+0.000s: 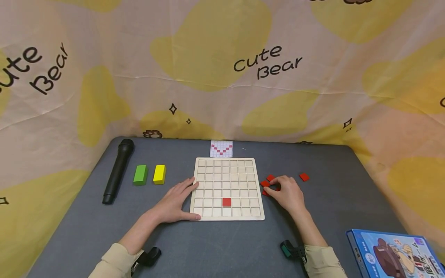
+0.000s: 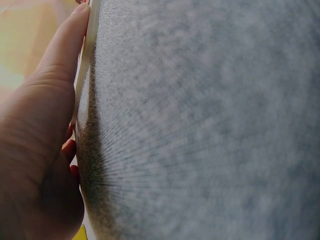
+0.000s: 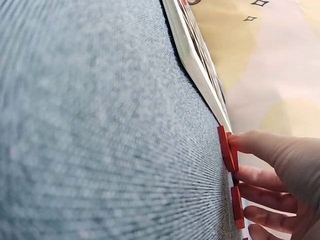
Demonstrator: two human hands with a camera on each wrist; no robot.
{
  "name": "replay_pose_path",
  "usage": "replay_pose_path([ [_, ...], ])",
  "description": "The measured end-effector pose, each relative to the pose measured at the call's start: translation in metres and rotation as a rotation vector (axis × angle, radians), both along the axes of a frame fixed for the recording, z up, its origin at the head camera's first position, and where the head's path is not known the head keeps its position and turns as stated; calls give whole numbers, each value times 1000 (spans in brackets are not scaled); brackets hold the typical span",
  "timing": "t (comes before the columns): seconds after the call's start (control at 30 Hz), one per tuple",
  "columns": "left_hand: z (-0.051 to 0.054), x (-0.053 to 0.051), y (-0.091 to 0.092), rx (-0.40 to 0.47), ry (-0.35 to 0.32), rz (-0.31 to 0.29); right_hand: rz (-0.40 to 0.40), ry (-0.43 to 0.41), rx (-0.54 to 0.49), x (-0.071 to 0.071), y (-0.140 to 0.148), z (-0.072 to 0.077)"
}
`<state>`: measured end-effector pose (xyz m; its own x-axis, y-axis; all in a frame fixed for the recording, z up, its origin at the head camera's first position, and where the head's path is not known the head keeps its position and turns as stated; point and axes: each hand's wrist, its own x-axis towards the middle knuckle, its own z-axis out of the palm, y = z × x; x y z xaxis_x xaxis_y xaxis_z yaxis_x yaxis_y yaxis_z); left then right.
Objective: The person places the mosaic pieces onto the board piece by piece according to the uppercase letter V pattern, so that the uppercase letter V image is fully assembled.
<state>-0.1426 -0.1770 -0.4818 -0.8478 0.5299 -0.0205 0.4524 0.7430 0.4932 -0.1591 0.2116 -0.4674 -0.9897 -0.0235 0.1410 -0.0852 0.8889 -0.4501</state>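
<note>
A pale wooden grid board point(image 1: 212, 193) lies flat on the table, with one red tile point(image 1: 226, 202) in a cell of a lower row. My left hand point(image 1: 175, 200) rests at the board's lower left corner, fingers extended along the left edge and thumb on the front edge. Just right of the board, my right hand point(image 1: 288, 195) is down among several loose red tiles point(image 1: 270, 177). In the right wrist view its thumb and index finger pinch a red tile point(image 3: 233, 155); another red tile point(image 3: 237, 207) lies by the other fingers. The hand partly hides the pile.
A small card point(image 1: 221, 148) with a red V-shaped pattern lies behind the board. To the left are a black microphone point(image 1: 118, 172), a green block point(image 1: 140, 175) and a yellow block point(image 1: 159, 174). One red tile point(image 1: 304, 177) lies farther right; a blue box point(image 1: 396, 253) is at front right.
</note>
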Motion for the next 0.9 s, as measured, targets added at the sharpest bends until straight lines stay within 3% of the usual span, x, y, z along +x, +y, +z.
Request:
replay_pose_path([
  [0.33,2,1,0,-9,-9,1,15,19,-64,2,-9,5],
  [0.9,3,1,1,-19,-11,-3,313,33,-193,7,-82,7],
])
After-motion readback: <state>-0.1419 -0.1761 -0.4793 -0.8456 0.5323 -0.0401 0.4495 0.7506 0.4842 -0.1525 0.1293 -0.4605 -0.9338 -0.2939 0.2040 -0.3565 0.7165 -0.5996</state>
